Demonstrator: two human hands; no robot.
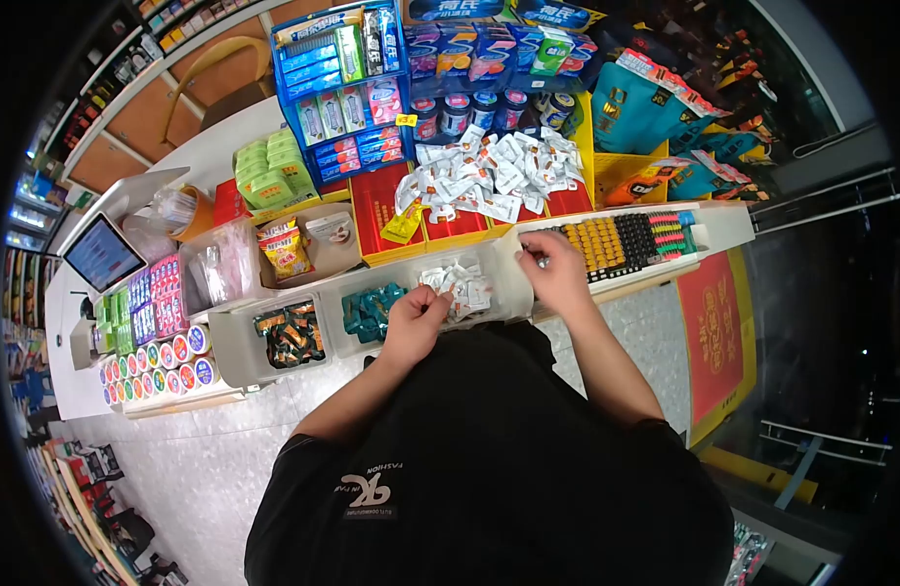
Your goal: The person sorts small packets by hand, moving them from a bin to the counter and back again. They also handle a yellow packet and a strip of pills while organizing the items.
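My left hand [418,318] is closed, its thumb and fingers pressed together at the front edge of a clear bin [502,285] of small white packets [469,283]. Whatever it pinches, if anything, is hidden. Beyond the right side of that bin, my right hand [557,271] is curled closed beside the display of small items. A small dark, shiny bit shows between its fingers, too small to name. Left of the white packets lie teal packets [370,311], then a bin of black-and-orange packets [291,335]. A large pile of white sachets [494,176] rests on the red-and-yellow display behind.
A blue rack of gum and candy [342,93] stands behind the bins. Rows of yellow, black and coloured small items [616,242] lie to the right. Round tubs [162,366] and a screen [104,256] are at left. Teal bags [645,98] stand at back right.
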